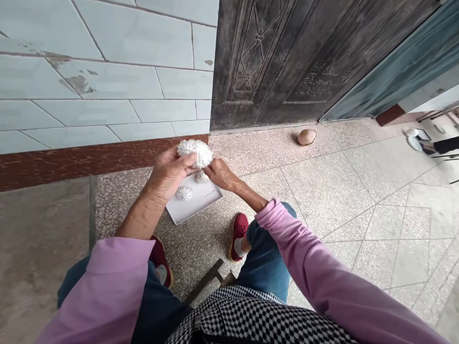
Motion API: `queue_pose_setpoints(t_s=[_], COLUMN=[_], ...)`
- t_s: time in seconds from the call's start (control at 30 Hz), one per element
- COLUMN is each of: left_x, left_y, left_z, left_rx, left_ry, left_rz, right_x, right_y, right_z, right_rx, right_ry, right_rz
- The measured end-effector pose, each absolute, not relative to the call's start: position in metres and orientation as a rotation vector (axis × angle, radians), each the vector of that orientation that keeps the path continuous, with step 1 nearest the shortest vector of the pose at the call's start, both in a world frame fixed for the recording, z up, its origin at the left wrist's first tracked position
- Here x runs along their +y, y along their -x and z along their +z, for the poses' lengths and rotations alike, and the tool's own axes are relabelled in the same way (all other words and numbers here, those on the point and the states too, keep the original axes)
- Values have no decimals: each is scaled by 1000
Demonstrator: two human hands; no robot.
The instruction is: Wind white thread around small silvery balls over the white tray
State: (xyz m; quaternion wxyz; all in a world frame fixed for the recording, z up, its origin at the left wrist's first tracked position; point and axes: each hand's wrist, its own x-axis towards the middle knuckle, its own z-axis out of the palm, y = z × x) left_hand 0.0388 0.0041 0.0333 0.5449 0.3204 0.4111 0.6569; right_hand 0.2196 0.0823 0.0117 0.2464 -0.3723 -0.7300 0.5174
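The left hand (pixel 170 172) and right hand (pixel 222 175) hold a fluffy white pompom (pixel 195 153) between their closed fingers. Just below the fingers, a white cardboard tray (pixel 204 206) sits on the terrazzo floor (pixel 323 198), carrying a smaller pompom (pixel 184 193), a second smaller pompom (pixel 202 177) and a loose thread (pixel 209 194).
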Motion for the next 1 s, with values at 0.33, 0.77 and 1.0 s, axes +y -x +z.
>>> queue_pose_setpoints(t_s=[0.33,0.77,1.0], left_x=[15,-2,8], left_y=[-16,-31,-33], left_z=[29,38,35], left_rx=[1512,1042,986], left_ry=[-975,-981,-872], left_rz=[1603,1183,1401], right_x=[63,93,100], right_y=[-242,-250,-235], right_z=[51,38,18], right_rx=[-2182,-1864,-1942], right_ry=[789,832,874], right_rz=[1353,1316,1410])
